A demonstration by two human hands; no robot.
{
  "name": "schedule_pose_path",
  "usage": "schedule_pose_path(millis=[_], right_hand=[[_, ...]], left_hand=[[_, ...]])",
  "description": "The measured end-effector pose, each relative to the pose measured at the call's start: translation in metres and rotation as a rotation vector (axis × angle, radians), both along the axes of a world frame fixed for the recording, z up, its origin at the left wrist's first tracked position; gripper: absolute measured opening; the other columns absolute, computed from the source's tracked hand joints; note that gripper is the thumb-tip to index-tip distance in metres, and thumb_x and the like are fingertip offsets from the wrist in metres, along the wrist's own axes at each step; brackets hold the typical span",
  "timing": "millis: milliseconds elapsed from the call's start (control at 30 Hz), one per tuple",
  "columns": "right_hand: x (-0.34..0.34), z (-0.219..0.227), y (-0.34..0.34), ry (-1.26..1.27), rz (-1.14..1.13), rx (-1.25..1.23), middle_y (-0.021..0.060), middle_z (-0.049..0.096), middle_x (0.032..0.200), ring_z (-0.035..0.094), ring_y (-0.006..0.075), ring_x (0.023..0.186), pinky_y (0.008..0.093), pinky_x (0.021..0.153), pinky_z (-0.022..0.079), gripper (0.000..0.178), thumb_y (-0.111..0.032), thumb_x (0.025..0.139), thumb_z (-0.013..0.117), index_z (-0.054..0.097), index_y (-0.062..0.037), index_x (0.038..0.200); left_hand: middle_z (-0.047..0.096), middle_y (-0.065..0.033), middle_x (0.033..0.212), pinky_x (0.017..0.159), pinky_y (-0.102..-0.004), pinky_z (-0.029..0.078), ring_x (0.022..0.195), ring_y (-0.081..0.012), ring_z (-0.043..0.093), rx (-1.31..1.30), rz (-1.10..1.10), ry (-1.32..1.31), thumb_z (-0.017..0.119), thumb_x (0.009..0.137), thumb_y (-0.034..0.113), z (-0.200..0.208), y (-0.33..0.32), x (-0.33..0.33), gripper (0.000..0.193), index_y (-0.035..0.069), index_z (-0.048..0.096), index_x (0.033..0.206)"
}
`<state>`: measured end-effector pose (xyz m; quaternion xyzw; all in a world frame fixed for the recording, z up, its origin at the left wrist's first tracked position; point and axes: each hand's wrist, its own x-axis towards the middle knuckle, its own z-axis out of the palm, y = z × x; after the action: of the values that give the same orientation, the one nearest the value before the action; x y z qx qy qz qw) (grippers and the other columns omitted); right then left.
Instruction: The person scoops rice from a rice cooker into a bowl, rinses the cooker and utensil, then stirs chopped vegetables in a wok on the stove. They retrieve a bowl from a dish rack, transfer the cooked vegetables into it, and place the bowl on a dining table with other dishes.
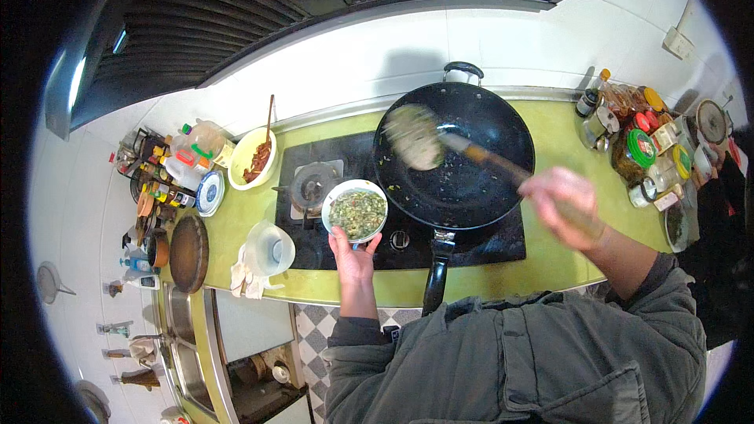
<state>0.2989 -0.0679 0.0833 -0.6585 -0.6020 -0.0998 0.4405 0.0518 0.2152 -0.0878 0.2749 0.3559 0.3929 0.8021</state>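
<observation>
My left hand holds a white bowl from below, fingers and thumb at its near rim. Chopped green food with small pale and reddish bits fills the bowl. My right hand is closed around the wooden handle of a wok spatula. Its broad head, smeared by motion, is over the left side of a black wok; I cannot tell whether food lies on it. A few green scraps stick to the wok's inner wall. The wok sits on the right side of the black hob, its long handle pointing toward me.
On the left burner nothing is set. A yellow-green bowl with dark reddish food and a stick-like utensil stands behind left, near bottles. A clear bowl sits at the front left. Jars crowd the right; a range hood hangs above.
</observation>
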Motion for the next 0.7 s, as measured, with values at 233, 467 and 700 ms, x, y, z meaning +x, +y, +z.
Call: schedule_pose_path(millis=[233,467,700], right_hand=[[0.038,-0.076,-0.012,0.731,-0.424,0.006,0.0067,0.066,0.082,0.064,0.0141,0.072,0.0262,0.067,0.052,0.012,-0.009,0.09,0.06,0.068,-0.0033,0.097],[-0.008,-0.097,0.002,1.44,-0.177,0.095,0.0113,0.065,0.087,0.065,0.0167,0.071,0.0276,0.067,0.055,0.029,-0.026,0.096,0.052,0.062,-0.0006,0.104],[-0.055,-0.045,0.002,0.985,0.114,0.123,0.0144,0.065,0.091,0.066,0.0214,0.077,0.0299,0.069,0.054,0.02,-0.016,0.095,0.052,0.062,-0.0009,0.103]], left_hand=[[0.041,-0.0101,0.134,0.073,-0.0504,0.058,0.113,-0.0344,0.05,0.015,-0.026,0.001,0.057,0.091,0.045,0.002,0.003,0.004,0.055,0.022,0.031,0.134],[0.039,-0.0113,0.136,0.075,-0.0521,0.057,0.117,-0.0363,0.047,0.017,-0.063,0.04,0.057,0.091,0.043,0.005,0.006,0.001,0.056,0.023,0.03,0.136],[0.038,-0.0107,0.137,0.078,-0.0551,0.055,0.119,-0.0366,0.046,0.014,-0.078,0.048,0.057,0.091,0.044,0.01,0.001,-0.005,0.056,0.022,0.031,0.135]])
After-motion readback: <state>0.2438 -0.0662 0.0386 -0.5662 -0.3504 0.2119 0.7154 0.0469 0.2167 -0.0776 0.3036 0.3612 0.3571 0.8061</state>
